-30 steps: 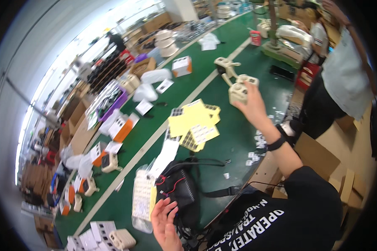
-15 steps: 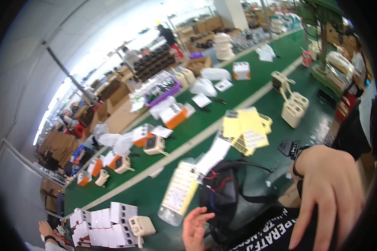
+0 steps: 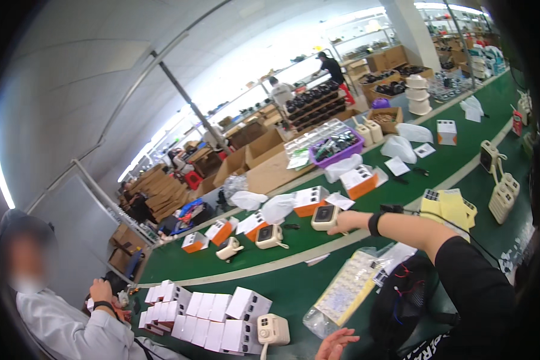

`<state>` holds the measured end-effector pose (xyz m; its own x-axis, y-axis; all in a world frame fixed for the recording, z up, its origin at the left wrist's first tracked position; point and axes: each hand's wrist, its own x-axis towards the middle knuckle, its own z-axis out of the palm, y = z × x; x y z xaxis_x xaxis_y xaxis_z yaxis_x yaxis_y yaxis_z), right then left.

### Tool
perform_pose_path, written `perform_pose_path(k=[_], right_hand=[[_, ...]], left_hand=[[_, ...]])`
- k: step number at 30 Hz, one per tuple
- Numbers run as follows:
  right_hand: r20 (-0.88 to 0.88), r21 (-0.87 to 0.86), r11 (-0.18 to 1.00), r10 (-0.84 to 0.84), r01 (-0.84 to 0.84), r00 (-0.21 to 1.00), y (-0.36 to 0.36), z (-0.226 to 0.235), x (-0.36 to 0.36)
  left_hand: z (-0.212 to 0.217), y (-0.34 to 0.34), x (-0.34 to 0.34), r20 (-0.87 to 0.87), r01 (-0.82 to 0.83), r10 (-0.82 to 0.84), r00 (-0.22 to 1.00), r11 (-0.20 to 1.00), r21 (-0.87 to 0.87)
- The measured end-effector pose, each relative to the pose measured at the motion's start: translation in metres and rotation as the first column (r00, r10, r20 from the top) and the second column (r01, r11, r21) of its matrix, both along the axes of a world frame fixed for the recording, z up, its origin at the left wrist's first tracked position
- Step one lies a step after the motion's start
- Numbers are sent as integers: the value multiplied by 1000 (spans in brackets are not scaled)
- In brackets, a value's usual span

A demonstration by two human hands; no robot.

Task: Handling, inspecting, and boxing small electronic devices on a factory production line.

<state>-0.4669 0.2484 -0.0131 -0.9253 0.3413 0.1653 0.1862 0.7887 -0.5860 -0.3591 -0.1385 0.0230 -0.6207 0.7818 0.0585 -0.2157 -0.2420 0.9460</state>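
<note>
My right hand (image 3: 349, 222) reaches across to the green conveyor belt, a dark band round its wrist. Its fingers are closed round the right side of a small cream box-shaped device (image 3: 325, 217) with a dark front panel. My left hand (image 3: 337, 344) is low at the bottom edge, fingers apart, holding nothing. Just above it lies a clear plastic bag with a yellow-and-white sheet of round stickers (image 3: 349, 287). More cream devices, (image 3: 270, 236) one with a strap, sit further left on the belt. Another cream device (image 3: 273, 329) stands beside stacked white boxes (image 3: 207, 315).
Orange-and-white boxes (image 3: 311, 200), plastic bags and a purple basket (image 3: 337, 149) line the belt's far side. A black mesh bag (image 3: 405, 294) lies near my right arm, yellow sheets (image 3: 447, 207) beyond it. At the left sits a co-worker (image 3: 78, 318) in a light jacket.
My right hand has moved from the lower right out to the belt and onto a cream device. The view has swung left, bringing the co-worker into sight. My left hand stays low and open.
</note>
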Motion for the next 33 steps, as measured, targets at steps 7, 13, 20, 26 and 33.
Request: perform_pose_path(k=[7,13,20,26,33], right_hand=[[-72,114,973,-195,203,978,30,-55,-18],[-58,-795,588,-318,149,946,24,44,35],[-71,-634,769,42,-78,997,-106,151,188],[-119,-912,377,143,-165,983,-182,163,262],[-348,-833,457,6,-312,937,-194,132,324]], left_hand=[[-22,-13,-17,55,-107,109,993,994,-33],[-4,-8,-4,45,-50,52,998,998,-42],[-9,15,1,282,172,-229,932,962,211],[19,38,19,413,553,-658,630,753,356],[36,54,55,369,707,-683,631,701,89]])
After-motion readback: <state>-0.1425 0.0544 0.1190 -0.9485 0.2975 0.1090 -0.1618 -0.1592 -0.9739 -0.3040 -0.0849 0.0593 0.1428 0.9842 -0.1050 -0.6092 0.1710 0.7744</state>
